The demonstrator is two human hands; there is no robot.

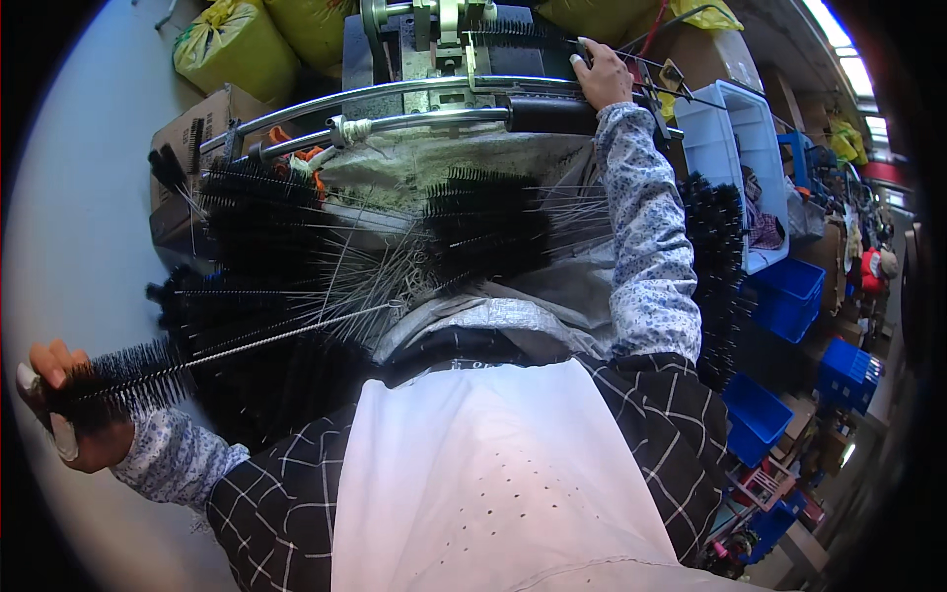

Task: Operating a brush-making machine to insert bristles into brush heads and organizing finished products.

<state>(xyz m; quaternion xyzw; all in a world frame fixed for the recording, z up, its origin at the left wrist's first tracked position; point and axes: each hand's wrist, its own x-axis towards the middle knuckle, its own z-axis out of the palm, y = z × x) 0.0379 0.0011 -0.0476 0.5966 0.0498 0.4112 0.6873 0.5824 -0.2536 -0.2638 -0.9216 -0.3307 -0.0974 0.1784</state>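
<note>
At the far left, my left hand is closed around the bristle end of a black tube brush. Its twisted wire stem reaches right toward the middle. My right hand is up at the machine, fingers closed at the right end of another black tube brush lying across it. White wraps cover some fingertips of both hands. Between my arms, piles of black brushes with bare wire stems lie on whitish sacking.
Two curved metal rails cross in front of the machine, one with a black sleeve. Yellow bags and a cardboard box stand at the left. To the right are a white crate and blue bins.
</note>
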